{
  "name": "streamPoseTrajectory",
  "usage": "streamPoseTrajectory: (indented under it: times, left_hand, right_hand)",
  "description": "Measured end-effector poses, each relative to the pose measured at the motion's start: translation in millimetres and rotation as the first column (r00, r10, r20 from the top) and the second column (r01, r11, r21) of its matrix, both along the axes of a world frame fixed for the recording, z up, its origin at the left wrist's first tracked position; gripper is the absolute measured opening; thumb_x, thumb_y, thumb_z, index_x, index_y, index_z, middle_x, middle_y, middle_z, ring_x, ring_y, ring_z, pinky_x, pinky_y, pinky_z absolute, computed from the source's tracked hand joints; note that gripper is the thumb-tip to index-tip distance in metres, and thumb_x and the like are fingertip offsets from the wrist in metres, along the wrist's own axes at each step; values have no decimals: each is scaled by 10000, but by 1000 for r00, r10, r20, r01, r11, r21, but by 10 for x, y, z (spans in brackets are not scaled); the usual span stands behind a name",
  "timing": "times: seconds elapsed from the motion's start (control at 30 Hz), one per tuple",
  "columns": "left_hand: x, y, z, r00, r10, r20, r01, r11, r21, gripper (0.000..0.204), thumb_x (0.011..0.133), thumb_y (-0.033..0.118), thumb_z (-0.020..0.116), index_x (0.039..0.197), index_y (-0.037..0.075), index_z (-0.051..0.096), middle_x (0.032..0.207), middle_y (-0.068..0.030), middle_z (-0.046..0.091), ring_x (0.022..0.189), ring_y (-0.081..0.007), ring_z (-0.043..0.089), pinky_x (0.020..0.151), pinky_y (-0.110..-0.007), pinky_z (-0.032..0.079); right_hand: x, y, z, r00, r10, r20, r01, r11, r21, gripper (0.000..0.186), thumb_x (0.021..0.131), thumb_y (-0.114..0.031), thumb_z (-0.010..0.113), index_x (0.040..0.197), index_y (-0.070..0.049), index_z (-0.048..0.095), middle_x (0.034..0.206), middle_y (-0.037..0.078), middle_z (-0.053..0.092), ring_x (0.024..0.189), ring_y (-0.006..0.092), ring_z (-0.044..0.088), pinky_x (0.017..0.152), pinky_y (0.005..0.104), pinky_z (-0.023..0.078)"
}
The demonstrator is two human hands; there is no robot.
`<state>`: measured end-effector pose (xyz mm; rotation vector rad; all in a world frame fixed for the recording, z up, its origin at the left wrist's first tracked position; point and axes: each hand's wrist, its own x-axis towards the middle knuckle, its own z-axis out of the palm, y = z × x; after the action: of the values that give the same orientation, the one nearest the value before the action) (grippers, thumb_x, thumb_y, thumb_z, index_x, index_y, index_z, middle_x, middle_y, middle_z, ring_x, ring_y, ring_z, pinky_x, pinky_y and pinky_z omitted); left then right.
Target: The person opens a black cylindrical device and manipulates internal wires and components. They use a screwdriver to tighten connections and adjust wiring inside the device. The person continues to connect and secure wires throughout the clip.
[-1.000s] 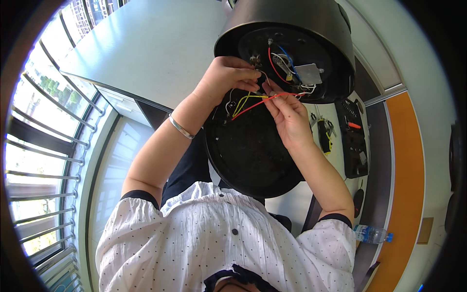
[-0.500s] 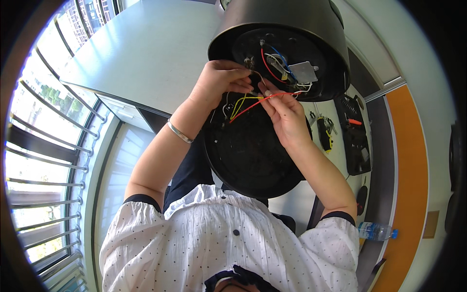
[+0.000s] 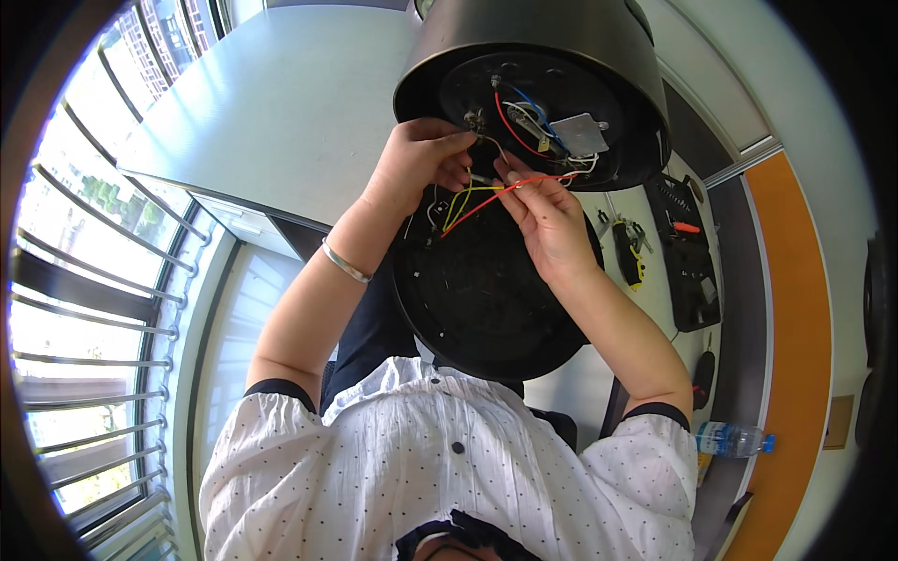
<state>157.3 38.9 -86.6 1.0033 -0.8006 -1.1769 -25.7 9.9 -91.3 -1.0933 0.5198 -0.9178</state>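
Note:
A dark metal pot-shaped appliance (image 3: 552, 42) lies tipped with its open underside toward me. Its round black base cover (image 3: 496, 290) sits below, joined to it by wires. My left hand (image 3: 421, 164) is closed in a pinch at the underside's left edge, at the end of a thin brownish wire (image 3: 495, 144), beside a small metal fitting (image 3: 475, 122). Between thumb and fingers, my right hand (image 3: 550, 224) grips the other part of this wire, with a red wire (image 3: 463, 220) and yellow wires (image 3: 456, 208) running past. The exact grip points are partly hidden by the fingers.
A pale tabletop (image 3: 271, 93) extends to the left. On the right lie yellow-and-black pliers (image 3: 627, 257), an open black tool case (image 3: 687, 271), a dark-handled tool (image 3: 703, 379) and a water bottle (image 3: 734, 439). A barred window (image 3: 94, 327) is at far left.
The left fingertips have shifted slightly left and sit close to the metal fitting. The right hand keeps its grip. The view has moved a little, shifting the surroundings.

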Motion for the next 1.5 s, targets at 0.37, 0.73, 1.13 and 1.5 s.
streamPoseTrajectory:
  times: [0.37,0.73,1.13,1.5]
  left_hand:
    - [-6,21,-29,995,39,92,-35,998,-47,192,804,90,640,899,-69,587,671,-91,591,507,-146,584,439,-234,483]
    - [-45,5,27,997,27,66,-23,998,-53,188,819,89,623,876,-83,575,677,-122,604,527,-182,612,452,-255,513]
    - [-24,-28,19,947,99,305,-64,990,-124,174,825,135,628,798,-36,606,653,-70,603,481,-113,568,407,-200,442]
    - [69,-31,-10,916,61,396,-5,990,-142,181,811,136,640,855,-39,628,660,-55,607,514,-99,577,418,-193,437]
  right_hand:
    - [-32,44,29,993,-54,-104,59,997,45,142,884,-39,530,981,36,601,1175,126,548,1131,224,512,979,350,425]
    - [-74,39,37,979,-35,-199,39,999,12,118,875,-34,537,946,42,593,1163,136,550,1093,225,534,973,365,431]
    - [-184,113,82,972,-42,-230,40,999,-14,151,870,-37,550,992,45,588,1053,137,602,1033,246,580,921,366,477]
    - [-245,102,100,982,-11,-191,8,1000,-17,132,874,-42,546,969,33,599,1033,134,610,1049,273,576,876,342,502]
